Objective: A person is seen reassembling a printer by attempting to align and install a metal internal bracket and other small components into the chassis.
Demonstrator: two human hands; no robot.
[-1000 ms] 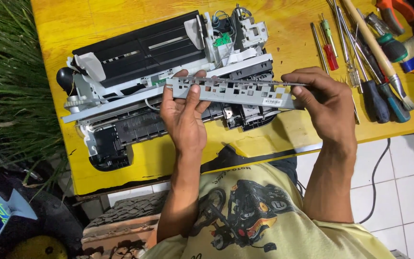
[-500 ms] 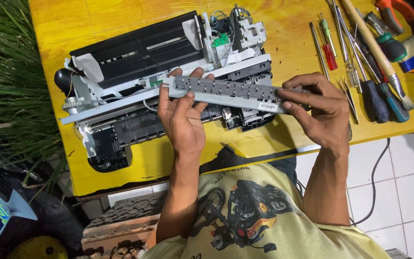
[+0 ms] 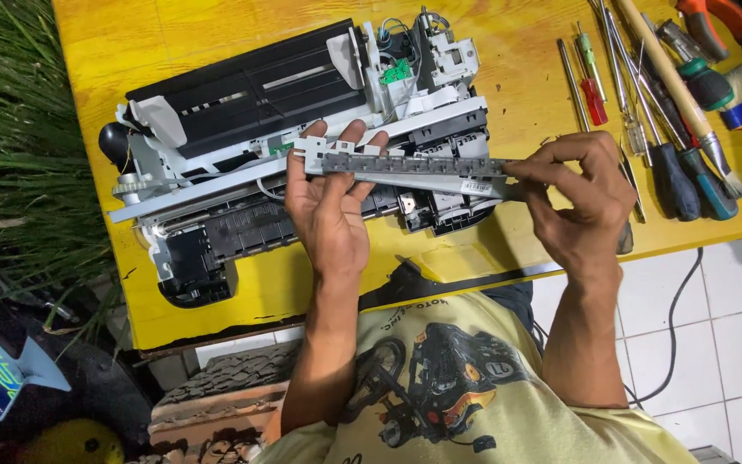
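I hold a long grey metal bar (image 3: pixel 422 172) with a row of dark rollers level above the table. My left hand (image 3: pixel 330 206) grips its left end, palm up, fingers curled over the top. My right hand (image 3: pixel 579 199) pinches its right end between thumb and fingers. Under and behind the bar lies an opened printer mechanism (image 3: pixel 294 129), black and white, with wires and a small green circuit board showing at its right end.
The printer rests on a yellow table (image 3: pixel 508 77). Several screwdrivers (image 3: pixel 663 163), a wooden-handled tool and a brush lie at the table's right. Grass is at the left, a tyre (image 3: pixel 242 378) below the table, white floor tiles at the right.
Both hands have tilted and turned the bar slightly, so its roller side now faces up more. The printer has not moved.
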